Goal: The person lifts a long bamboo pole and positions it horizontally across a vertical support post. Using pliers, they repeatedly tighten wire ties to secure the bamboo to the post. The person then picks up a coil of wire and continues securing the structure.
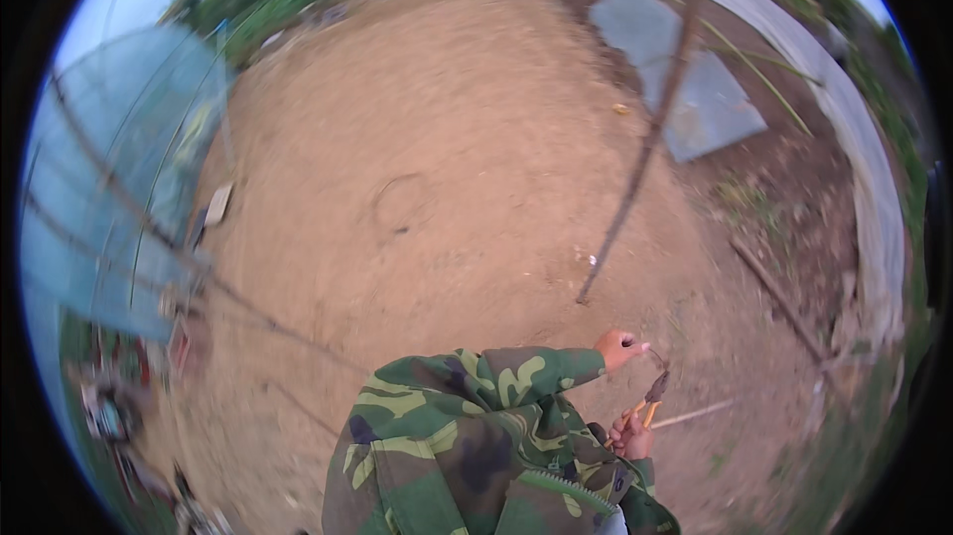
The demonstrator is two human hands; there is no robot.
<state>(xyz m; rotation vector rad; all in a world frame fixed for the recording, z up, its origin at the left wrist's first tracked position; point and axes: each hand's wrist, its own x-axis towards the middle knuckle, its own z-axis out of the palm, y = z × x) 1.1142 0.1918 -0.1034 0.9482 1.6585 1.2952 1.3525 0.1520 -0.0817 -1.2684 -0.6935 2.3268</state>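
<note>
Here are the pliers point(657, 388), out in front of the jacket point(467, 436), low and to the right above bare ground point(447, 138), head up and angled away from the body. The right grip point(632, 436) is wrapped round the orange handles, and those handles stand apart in a V. Whether the jaws bite on anything, I can't tell.

Just beyond the head, the left grip point(623, 349) is curled, thumb side toward the tool. A thin strand, wire perhaps, seems to run between the two; it's too blurred to say if the fingers pinch it. That's the worry: squeeze with the fingers this near and skin could get nipped, or a springy end could whip back at the hand.

A pale stick point(695, 414) pokes out past the right grip, held or lying, I can't say; it might snag the sleeve. Farther out, a thin pole point(640, 163) slants up close by, and a careless left elbow or step forward could knock it. Beyond that, a grey sheet point(685, 78) lies well apart, no threat.
</note>
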